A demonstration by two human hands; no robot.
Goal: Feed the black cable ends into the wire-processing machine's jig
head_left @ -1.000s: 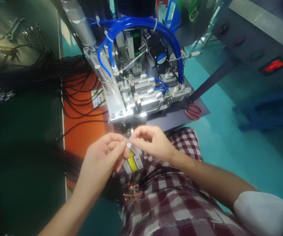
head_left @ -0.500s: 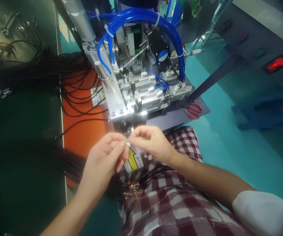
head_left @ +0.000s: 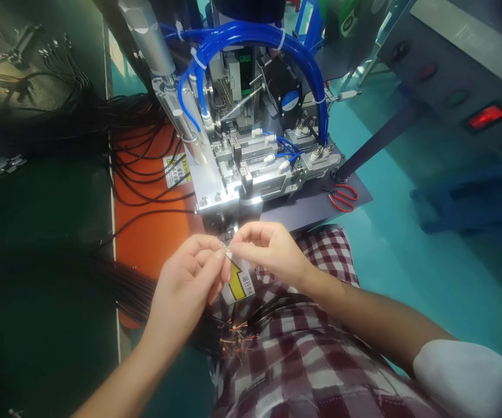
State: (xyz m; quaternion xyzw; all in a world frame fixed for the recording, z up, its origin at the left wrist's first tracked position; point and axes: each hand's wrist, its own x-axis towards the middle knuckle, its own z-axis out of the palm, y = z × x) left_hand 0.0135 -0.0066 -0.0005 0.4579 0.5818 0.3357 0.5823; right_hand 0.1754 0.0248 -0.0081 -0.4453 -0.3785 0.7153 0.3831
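My left hand [head_left: 190, 270] pinches thumb against fingers in front of the machine. Facing it, my right hand [head_left: 268, 249] is closed in a pinch too, its fingertips almost touching the left ones. Thin pale wires [head_left: 227, 249] span the small gap between the fingertips, held from both sides; their exact number and ends are hidden by the fingers. Just beyond stands the machine's metal front block [head_left: 220, 200]. Below the hands, a white label with a yellow arrow [head_left: 237, 284] shows. A bundle of black cables with bare coppery wire ends [head_left: 236, 337] lies by the checked apron.
Black cables [head_left: 142, 180] run over the orange plate [head_left: 146, 244] at left. Blue air tubes [head_left: 251, 32] arch over the machine. Red-handled snips [head_left: 343, 197] lie on the dark base. A control box [head_left: 455, 75] with a lit red switch stands at right.
Both hands stay pinched at nearly the same place, with only a slight shift of the fingertips and wires. The view has moved a little, so the machine sits slightly lower and further right.
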